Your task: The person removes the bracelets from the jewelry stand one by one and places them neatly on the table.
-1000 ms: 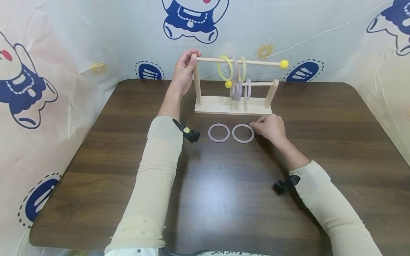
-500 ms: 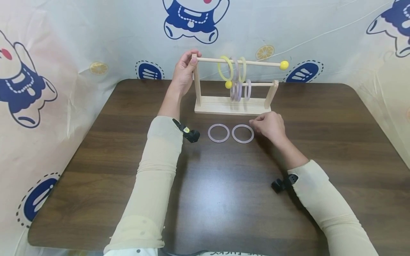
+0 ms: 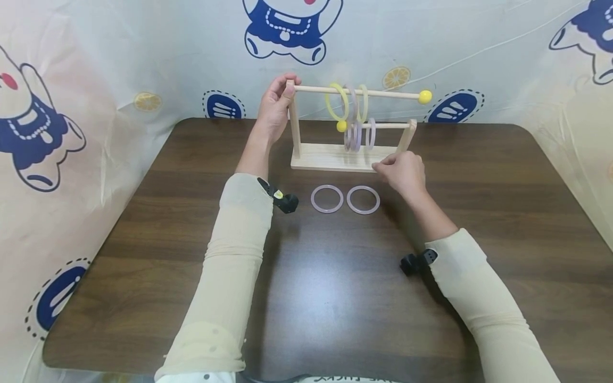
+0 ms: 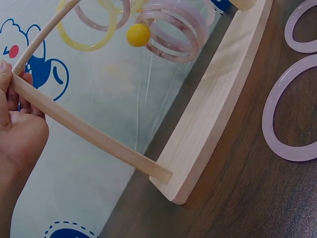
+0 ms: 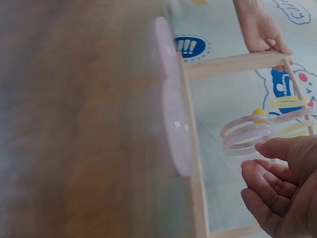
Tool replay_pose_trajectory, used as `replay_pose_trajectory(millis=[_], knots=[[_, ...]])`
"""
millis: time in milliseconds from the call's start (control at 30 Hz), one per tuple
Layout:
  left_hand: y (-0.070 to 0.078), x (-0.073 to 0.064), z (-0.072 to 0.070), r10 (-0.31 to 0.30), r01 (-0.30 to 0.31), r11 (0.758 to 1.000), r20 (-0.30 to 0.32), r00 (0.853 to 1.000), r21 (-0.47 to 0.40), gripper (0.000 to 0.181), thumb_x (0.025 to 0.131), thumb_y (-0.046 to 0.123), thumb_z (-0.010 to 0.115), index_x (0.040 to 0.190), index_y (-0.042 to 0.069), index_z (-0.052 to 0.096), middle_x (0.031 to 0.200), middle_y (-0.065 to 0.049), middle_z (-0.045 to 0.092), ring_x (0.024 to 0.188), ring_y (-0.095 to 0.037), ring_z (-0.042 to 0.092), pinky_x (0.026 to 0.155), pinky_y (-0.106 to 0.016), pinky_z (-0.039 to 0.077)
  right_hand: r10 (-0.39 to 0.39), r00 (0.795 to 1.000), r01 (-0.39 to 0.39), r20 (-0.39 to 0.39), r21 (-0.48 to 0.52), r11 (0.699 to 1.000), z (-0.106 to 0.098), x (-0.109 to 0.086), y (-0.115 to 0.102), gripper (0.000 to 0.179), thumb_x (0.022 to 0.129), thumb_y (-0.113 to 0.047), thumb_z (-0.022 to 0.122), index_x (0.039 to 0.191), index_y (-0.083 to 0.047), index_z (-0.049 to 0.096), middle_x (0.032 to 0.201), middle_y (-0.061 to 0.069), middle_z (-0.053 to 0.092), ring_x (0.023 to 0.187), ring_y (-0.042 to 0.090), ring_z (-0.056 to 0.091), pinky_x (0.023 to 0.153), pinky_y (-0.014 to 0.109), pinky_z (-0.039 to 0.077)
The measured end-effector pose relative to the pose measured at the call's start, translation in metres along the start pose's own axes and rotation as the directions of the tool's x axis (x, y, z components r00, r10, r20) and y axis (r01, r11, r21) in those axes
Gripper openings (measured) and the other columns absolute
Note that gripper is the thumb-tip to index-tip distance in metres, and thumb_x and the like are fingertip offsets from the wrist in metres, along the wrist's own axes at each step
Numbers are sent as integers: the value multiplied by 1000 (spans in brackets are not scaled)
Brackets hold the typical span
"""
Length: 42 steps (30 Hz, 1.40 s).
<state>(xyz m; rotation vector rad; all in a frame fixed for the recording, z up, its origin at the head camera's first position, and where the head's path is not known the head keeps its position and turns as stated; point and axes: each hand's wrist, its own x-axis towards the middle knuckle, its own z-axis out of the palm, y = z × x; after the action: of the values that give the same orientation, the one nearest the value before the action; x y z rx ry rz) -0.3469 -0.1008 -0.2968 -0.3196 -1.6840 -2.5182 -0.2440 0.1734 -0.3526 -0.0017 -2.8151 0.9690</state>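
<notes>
My left hand (image 3: 275, 106) grips the top of the left post of a pale wooden ring rack (image 3: 335, 158); in the left wrist view its fingers wrap behind the post (image 4: 89, 129). Rings hang on both bars: yellow ones (image 3: 337, 102) and a purple one on the upper bar, several purple rings (image 3: 354, 137) on the lower. My right hand (image 3: 402, 171) is over the front right of the rack's base. The right wrist view shows its fingers (image 5: 267, 191) loosely bent, thumb apart from them, nothing between. Two purple rings (image 3: 327, 199) lie flat before the rack.
The dark wooden table (image 3: 191, 298) extends around the rack on all sides. A patterned curtain (image 3: 182, 53) hangs right behind it. Yellow balls (image 3: 424, 97) cap the bars' free ends, the upper one jutting out to the right.
My right hand has moved away from beside the right loose ring, up and forward to the rack's base. Left hand, rack and rings have stayed put.
</notes>
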Motion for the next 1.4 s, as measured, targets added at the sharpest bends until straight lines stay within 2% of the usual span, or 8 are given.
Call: replay_pose_trajectory(millis=[267, 333, 533, 667, 900, 1033, 1133, 1400], knots=[[-1, 1, 0, 3, -3, 1000, 0, 1000, -5, 14, 94, 8, 51, 105, 10, 59, 105, -1, 59, 100, -11, 52, 102, -32, 30, 2, 999, 3, -53, 84, 996, -8, 9, -14, 27, 84, -31, 68, 82, -6, 76, 67, 7, 69, 54, 12, 59, 52, 30, 38], [-1, 1, 0, 2, -2, 1000, 0, 1000, -2, 14, 94, 8, 51, 106, 9, 59, 105, -1, 59, 100, -12, 52, 102, -31, 30, 0, 998, 6, -59, 95, 995, -10, 11, -18, 28, 84, -32, 68, 82, -5, 76, 67, 7, 69, 54, 12, 58, 52, 30, 38], [0, 0, -1, -3, 3, 1000, 1, 1000, 12, 15, 94, 9, 51, 107, 10, 59, 106, -1, 59, 102, -12, 52, 94, -24, 35, -21, 995, 31, -95, 108, 994, -15, 18, -30, 25, 84, -31, 68, 83, -7, 76, 68, 6, 69, 63, 18, 59, 55, 30, 36], [1, 1, -1, -8, 8, 1000, 0, 1000, 15, 15, 94, 10, 51, 107, 10, 59, 107, -1, 59, 102, -11, 52, 93, -23, 35, -19, 994, 33, -108, 131, 991, -19, 24, -37, 25, 85, -30, 68, 90, -8, 76, 74, 8, 71, 70, 19, 62, 55, 28, 35], [0, 0, 0, -3, 3, 1000, 2, 1000, 14, 15, 94, 9, 51, 107, 9, 58, 106, -1, 58, 100, -11, 51, 92, -24, 36, -16, 991, 56, -136, 297, 953, -24, 35, -48, 27, 86, -27, 69, 101, -4, 73, 94, 11, 71, 78, 10, 67, 61, 19, 43], [-1, 0, 0, -2, 2, 1000, 1, 1000, 16, 15, 94, 9, 51, 107, 9, 59, 106, -1, 59, 100, -11, 51, 91, -23, 36, -22, 984, 79, -175, 326, 942, -24, 41, -53, 27, 85, -25, 70, 102, -4, 73, 95, 12, 71, 84, 12, 66, 65, 19, 43], [-1, 0, 0, -2, 2, 1000, 0, 1000, 13, 15, 94, 9, 51, 107, 9, 59, 105, -1, 59, 100, -11, 51, 91, -23, 36, -23, 985, 83, -171, 350, 933, -22, 45, -57, 28, 85, -24, 71, 104, -4, 72, 97, 11, 71, 88, 13, 66, 70, 19, 46], [0, 1, 0, -4, 4, 1000, 1, 1000, 6, 15, 94, 9, 51, 108, 9, 59, 106, -1, 59, 100, -11, 52, 91, -24, 36, 8, 992, 31, -126, 300, 954, -23, 53, -66, 33, 85, -31, 69, 111, -11, 71, 104, 5, 70, 95, 13, 66, 81, 25, 47]])
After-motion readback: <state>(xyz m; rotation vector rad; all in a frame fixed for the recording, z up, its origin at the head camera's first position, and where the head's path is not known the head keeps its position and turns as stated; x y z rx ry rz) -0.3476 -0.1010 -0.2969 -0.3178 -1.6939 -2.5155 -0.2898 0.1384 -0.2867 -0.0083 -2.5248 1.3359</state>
